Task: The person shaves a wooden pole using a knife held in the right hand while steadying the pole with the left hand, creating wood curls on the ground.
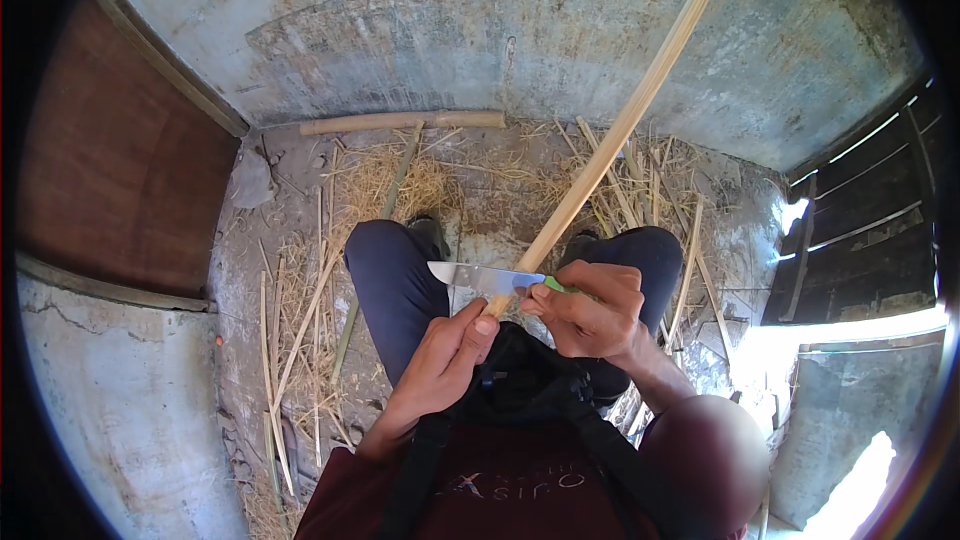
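Observation:
A long pale strip of split bamboo (620,130) slants from between my knees up toward the far right. My left hand (442,360) is closed round its near end, thumb on top. In my right hand (590,310) is a knife (480,277) with a green handle, most of the handle hidden by the fingers. The blade lies across the strip just beyond my left thumb, its tip pointing left. Whether the edge bites into the bamboo, I cannot tell.
Thin bamboo strips (275,370) and straw-like shavings (370,185) litter the floor on both sides of my legs. A thick bamboo pole (400,122) lies along the far wall (420,40). A brown board (120,140) stands at left, dark slats (860,230) at right.

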`<move>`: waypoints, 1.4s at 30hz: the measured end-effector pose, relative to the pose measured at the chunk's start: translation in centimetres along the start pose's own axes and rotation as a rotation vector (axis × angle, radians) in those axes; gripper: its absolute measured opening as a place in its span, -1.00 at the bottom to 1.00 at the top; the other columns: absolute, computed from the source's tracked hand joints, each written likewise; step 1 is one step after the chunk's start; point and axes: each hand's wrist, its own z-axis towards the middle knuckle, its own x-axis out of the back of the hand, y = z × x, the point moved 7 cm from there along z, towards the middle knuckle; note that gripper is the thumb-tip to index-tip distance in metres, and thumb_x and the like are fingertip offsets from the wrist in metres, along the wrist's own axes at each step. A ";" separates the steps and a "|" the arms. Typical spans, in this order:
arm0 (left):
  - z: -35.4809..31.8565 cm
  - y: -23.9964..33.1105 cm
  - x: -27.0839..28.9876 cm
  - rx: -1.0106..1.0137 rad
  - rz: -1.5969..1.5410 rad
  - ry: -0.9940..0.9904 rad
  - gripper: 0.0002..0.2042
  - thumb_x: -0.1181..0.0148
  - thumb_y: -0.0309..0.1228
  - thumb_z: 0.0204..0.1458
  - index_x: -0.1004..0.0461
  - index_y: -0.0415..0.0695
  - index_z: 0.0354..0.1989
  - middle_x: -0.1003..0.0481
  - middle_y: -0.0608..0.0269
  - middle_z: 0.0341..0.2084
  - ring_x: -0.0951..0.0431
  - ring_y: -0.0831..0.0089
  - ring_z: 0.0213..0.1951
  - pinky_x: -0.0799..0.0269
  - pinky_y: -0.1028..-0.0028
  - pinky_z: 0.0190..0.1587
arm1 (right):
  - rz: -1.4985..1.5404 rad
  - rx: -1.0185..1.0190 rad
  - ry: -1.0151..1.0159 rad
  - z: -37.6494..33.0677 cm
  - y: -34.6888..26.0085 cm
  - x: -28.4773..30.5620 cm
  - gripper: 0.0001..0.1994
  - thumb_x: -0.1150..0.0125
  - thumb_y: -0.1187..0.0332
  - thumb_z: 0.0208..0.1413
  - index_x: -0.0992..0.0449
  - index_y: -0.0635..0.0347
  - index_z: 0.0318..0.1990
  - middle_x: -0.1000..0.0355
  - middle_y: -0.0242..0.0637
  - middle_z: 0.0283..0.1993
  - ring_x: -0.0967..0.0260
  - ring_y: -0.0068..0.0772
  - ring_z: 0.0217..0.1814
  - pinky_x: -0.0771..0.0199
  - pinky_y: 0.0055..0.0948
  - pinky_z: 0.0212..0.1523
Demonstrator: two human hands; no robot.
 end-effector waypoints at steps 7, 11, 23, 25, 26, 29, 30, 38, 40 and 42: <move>-0.1 0.0 0.1 0.008 0.011 -0.007 -0.53 0.11 -0.09 0.60 -0.38 -0.31 -0.20 -0.31 0.27 -0.63 -0.35 0.43 -0.57 -0.31 0.34 -0.42 | -0.018 0.004 0.003 0.6 -0.1 0.5 -0.74 -0.72 0.42 -0.05 -0.69 0.16 -0.26 -0.48 -0.30 -0.52 -0.40 -0.46 -0.66 -0.26 -0.50 -0.66; -0.1 0.2 0.2 0.000 0.002 -0.003 -0.54 0.11 -0.10 0.60 -0.38 -0.30 -0.21 -0.29 0.28 -0.64 -0.31 0.44 -0.58 -0.28 0.35 -0.43 | -0.014 -0.004 0.020 0.5 0.3 0.5 -0.75 -0.71 0.43 -0.05 -0.70 0.11 -0.24 -0.48 -0.34 -0.50 -0.40 -0.44 -0.65 -0.29 -0.45 -0.66; -1.1 -0.3 0.9 0.010 0.035 0.012 -0.59 0.07 -0.17 0.59 -0.40 -0.31 -0.20 -0.27 0.28 -0.65 -0.28 0.44 -0.59 -0.23 0.35 -0.44 | -0.046 -0.093 0.066 2.0 2.9 3.2 -0.83 -0.66 0.48 0.00 -0.70 0.21 -0.35 -0.50 -0.30 -0.51 -0.40 -0.44 -0.65 -0.30 -0.43 -0.65; -1.3 -0.5 1.1 0.013 0.043 0.013 -0.59 0.07 -0.17 0.59 -0.40 -0.31 -0.21 -0.28 0.28 -0.65 -0.28 0.44 -0.60 -0.24 0.35 -0.44 | -0.012 -0.128 0.112 2.0 3.8 3.6 -0.84 -0.66 0.48 0.01 -0.70 0.21 -0.35 -0.50 -0.30 -0.51 -0.42 -0.46 -0.64 -0.32 -0.43 -0.65; -1.4 -0.7 1.3 0.014 0.048 0.011 -0.58 0.07 -0.17 0.59 -0.40 -0.31 -0.21 -0.28 0.28 -0.65 -0.29 0.44 -0.60 -0.24 0.35 -0.44 | -0.025 -0.136 0.079 2.3 3.6 3.7 -0.84 -0.64 0.50 0.03 -0.68 0.23 -0.37 -0.52 -0.31 -0.50 -0.44 -0.45 -0.63 -0.34 -0.44 -0.64; -1.6 -1.1 1.5 0.010 0.058 0.012 -0.58 0.07 -0.17 0.59 -0.40 -0.30 -0.22 -0.28 0.29 -0.66 -0.30 0.44 -0.60 -0.25 0.35 -0.44 | -0.051 -0.141 0.039 2.8 3.7 3.9 -0.83 -0.63 0.51 0.03 -0.65 0.25 -0.39 -0.54 -0.30 -0.49 -0.47 -0.44 -0.62 -0.36 -0.42 -0.64; -1.7 -1.1 1.5 0.008 0.061 0.013 -0.59 0.07 -0.17 0.59 -0.40 -0.30 -0.22 -0.28 0.29 -0.66 -0.30 0.44 -0.60 -0.25 0.34 -0.44 | -0.047 -0.143 0.063 2.8 4.0 4.2 -0.82 -0.63 0.52 0.03 -0.65 0.25 -0.39 -0.55 -0.28 -0.49 -0.48 -0.43 -0.62 -0.36 -0.43 -0.63; -2.3 -1.3 1.3 0.034 0.067 -0.012 -0.61 0.07 -0.20 0.59 -0.40 -0.27 -0.23 -0.30 0.28 -0.65 -0.32 0.43 -0.59 -0.26 0.34 -0.44 | -0.090 -0.141 0.215 3.0 7.1 7.0 -0.80 -0.58 0.57 0.09 -0.57 0.31 -0.39 -0.57 -0.17 -0.49 -0.60 -0.31 -0.49 -0.46 -0.44 -0.50; -2.6 -1.5 1.3 0.046 0.083 -0.026 -0.62 0.07 -0.21 0.58 -0.40 -0.27 -0.23 -0.30 0.28 -0.65 -0.32 0.43 -0.59 -0.27 0.34 -0.44 | -0.114 -0.181 0.264 3.0 8.5 8.2 -0.79 -0.54 0.57 0.15 -0.54 0.30 -0.39 -0.52 -0.23 -0.52 -0.58 -0.41 -0.47 -0.51 -0.42 -0.41; -3.2 -1.8 1.3 0.054 0.094 -0.042 -0.63 0.06 -0.22 0.58 -0.40 -0.27 -0.23 -0.31 0.27 -0.65 -0.33 0.43 -0.59 -0.27 0.34 -0.43 | -0.141 -0.285 0.334 2.4 11.3 10.2 -0.79 -0.52 0.56 0.19 -0.53 0.30 -0.39 -0.50 -0.25 -0.53 -0.53 -0.49 -0.46 -0.51 -0.44 -0.36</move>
